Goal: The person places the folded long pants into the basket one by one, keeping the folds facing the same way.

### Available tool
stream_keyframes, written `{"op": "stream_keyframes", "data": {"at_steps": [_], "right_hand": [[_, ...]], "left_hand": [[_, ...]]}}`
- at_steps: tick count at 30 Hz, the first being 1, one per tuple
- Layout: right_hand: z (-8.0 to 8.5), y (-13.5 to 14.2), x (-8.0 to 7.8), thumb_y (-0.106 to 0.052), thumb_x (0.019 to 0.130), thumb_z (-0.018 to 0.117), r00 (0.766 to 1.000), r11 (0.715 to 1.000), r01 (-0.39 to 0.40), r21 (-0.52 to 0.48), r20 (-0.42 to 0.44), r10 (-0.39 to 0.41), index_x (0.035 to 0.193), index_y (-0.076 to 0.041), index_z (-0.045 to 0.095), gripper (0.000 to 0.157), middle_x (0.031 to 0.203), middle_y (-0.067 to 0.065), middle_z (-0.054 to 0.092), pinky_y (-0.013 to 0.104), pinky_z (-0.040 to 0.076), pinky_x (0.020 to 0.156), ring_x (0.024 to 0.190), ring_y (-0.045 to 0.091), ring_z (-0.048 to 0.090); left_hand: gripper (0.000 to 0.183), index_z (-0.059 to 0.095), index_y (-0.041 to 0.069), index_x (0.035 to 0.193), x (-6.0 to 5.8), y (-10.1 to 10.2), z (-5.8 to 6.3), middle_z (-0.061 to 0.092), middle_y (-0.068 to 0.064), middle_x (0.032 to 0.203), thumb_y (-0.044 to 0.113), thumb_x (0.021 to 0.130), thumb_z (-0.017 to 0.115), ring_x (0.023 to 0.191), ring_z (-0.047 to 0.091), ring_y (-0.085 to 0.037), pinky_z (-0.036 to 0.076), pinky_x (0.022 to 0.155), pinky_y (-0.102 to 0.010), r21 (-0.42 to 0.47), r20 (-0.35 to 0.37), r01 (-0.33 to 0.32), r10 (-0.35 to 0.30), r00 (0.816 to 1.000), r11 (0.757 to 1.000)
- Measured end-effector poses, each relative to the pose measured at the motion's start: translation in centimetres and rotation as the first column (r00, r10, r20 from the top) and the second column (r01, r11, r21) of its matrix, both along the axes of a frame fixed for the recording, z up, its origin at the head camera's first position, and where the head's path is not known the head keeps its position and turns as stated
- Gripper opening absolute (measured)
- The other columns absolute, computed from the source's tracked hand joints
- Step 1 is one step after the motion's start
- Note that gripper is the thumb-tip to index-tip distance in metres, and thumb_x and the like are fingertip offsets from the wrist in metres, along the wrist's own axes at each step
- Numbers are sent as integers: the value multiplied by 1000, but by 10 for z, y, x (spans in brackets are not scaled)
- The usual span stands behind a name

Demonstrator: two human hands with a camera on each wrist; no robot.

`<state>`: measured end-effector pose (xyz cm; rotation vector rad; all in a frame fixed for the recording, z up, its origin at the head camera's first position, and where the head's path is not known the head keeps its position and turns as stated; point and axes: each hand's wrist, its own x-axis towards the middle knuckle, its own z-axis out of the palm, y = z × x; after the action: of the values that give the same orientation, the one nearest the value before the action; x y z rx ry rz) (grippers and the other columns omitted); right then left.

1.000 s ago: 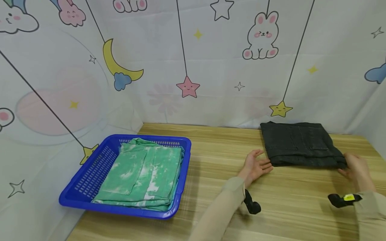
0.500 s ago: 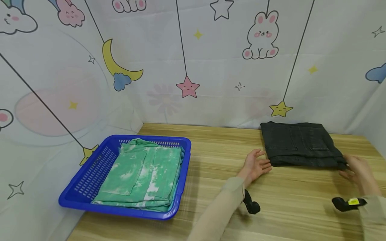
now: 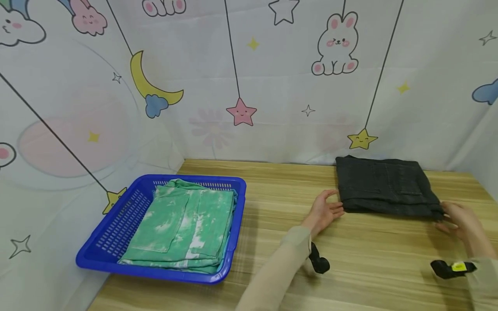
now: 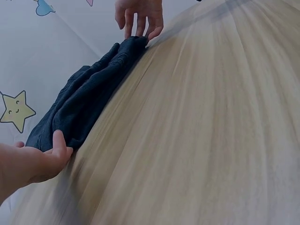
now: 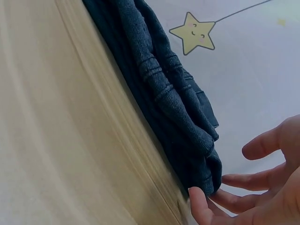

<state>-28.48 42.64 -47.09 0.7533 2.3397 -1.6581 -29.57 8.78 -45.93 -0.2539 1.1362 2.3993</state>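
Note:
A pair of folded black jeans [image 3: 383, 185] lies near the back wall on the right of the table in the head view. My left hand [image 3: 324, 211] is at the left front corner, palm turned up and fingers loosely extended against the edge. At the opposite front corner, my right hand [image 3: 461, 222] touches the cloth with its fingertips. In the right wrist view the right thumb stands apart from the jeans [image 5: 164, 89], while the other fingers meet their end. The left wrist view shows both hands at the two ends of the stacked layers.
On the left stands a blue plastic basket [image 3: 97, 255] holding folded green-and-white tie-dye garments [image 3: 183, 220]. The wooden table [image 3: 284, 203] extends between basket and jeans. A white printed curtain [image 3: 280, 77] borders the table at the back and sides.
My left hand has shifted slightly left, and the front edge of the jeans with it. The right wrist has moved a little to the right and nearer. The basket stays put.

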Motion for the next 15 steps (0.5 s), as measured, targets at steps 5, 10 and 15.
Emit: {"op": "stream_keyframes", "data": {"at_steps": [5,10,15], "right_hand": [[-34,24,-13,-38,92,24,999,998,-44,48,-17,44,140,8,2,70,143,33,-4,25,54,67,118,50,26],[-38,25,-12,-43,91,24,997,996,-73,56,-22,74,139,9,-1,74,143,33,-7,27,54,67,126,52,12],[-18,4,1,-38,92,22,997,995,-77,65,-3,77,138,10,1,70,142,34,-7,22,53,63,126,51,13]], "left_hand": [[47,42,5,132,-2,-5,0,24,-40,134,25,89,46,127,24,-50,31,102,-53,21,19,11,-11,1000,1000],[48,40,5,133,-3,-8,-3,25,-38,135,25,89,44,127,25,-48,33,101,-51,0,12,15,-15,1000,1000],[47,40,4,132,-3,-7,-4,32,-36,133,22,90,45,125,30,-47,35,100,-49,-64,-2,2,-2,1000,998]]}}
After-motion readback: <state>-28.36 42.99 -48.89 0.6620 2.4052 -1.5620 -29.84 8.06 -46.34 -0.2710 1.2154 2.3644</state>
